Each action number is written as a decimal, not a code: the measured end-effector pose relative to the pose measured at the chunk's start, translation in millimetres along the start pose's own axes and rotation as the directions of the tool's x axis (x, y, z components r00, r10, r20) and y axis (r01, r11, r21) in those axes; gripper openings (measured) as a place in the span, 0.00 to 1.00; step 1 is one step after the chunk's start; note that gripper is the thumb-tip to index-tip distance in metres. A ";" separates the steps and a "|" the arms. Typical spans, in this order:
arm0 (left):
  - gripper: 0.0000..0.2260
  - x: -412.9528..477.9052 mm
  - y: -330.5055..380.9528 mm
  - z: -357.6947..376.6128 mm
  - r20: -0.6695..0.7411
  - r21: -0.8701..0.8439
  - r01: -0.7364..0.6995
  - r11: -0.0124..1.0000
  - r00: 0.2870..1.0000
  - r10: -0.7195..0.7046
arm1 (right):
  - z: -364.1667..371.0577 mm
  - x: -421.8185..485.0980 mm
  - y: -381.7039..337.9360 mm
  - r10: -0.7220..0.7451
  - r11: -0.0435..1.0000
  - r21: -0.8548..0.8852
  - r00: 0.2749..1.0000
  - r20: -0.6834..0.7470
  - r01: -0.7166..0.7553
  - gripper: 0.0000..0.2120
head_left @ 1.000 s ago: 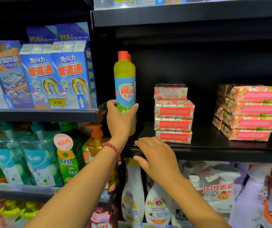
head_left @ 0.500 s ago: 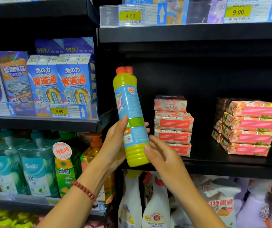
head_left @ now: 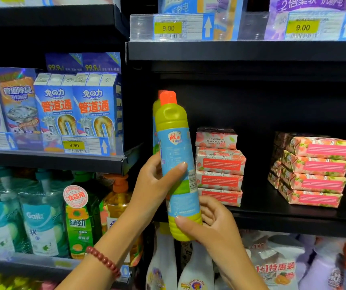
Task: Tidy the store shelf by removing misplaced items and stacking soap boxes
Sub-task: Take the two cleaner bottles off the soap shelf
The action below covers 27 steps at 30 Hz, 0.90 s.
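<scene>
A yellow-green cleaner bottle (head_left: 176,155) with an orange cap and blue label is lifted in front of the black shelf (head_left: 283,216). My left hand (head_left: 153,185) grips its middle, thumb across the label. My right hand (head_left: 211,229) grips its base from below. A second, similar bottle (head_left: 156,114) stands just behind it, mostly hidden. To the right, a stack of pink soap boxes (head_left: 220,166) stands on the shelf. Another stack of soap boxes (head_left: 314,170) sits farther right, angled.
Blue drain-cleaner boxes (head_left: 75,109) fill the shelf at left. Green and teal refill pouches and bottles (head_left: 42,214) stand below them. White bottles (head_left: 191,273) and bags sit under the soap shelf. Price tags (head_left: 167,28) line the shelf above.
The bottle came off the shelf and toward me, first tilted, now more upright. My right hand left the shelf edge and took hold of the bottle's base.
</scene>
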<state>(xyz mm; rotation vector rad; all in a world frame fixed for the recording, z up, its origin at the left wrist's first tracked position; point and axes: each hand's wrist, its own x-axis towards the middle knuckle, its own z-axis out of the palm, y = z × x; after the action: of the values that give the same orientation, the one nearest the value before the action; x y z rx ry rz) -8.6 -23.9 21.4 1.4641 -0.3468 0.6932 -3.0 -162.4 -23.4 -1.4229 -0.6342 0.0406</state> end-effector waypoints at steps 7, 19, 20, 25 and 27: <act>0.19 -2.9 -0.5 0.9 0.002 0.034 -0.054 0.998 0.999 0.054 | -2.5 -4.1 8.5 -0.041 0.985 -0.170 0.997 -0.066 0.029 0.32; 0.11 -2.2 -22.3 6.1 0.078 0.419 -0.127 0.899 0.992 0.104 | -37.4 -19.3 -8.0 -0.161 0.984 -0.100 0.973 -0.164 0.146 0.19; 0.12 -4.3 -31.5 1.1 0.071 0.561 -0.138 0.816 0.990 0.119 | -45.2 -19.7 -12.2 -0.183 0.980 -0.110 0.962 -0.202 0.163 0.18; 0.18 -13.1 -62.1 -8.2 0.155 0.921 -0.186 0.342 0.981 0.117 | -87.7 -12.5 -28.7 -0.308 0.934 -0.277 0.897 -0.317 0.223 0.17; 0.15 -12.6 -61.8 -5.0 0.123 0.930 -0.147 0.336 0.988 0.093 | -100.9 -7.0 -28.0 -0.342 0.908 -0.363 0.873 -0.348 0.211 0.17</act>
<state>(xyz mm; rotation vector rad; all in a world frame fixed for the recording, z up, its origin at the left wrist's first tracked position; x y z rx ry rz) 19.0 -19.4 -35.3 2.6206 -0.0395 1.0734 25.1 -261.1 -1.5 -1.5694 -0.5063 -0.6007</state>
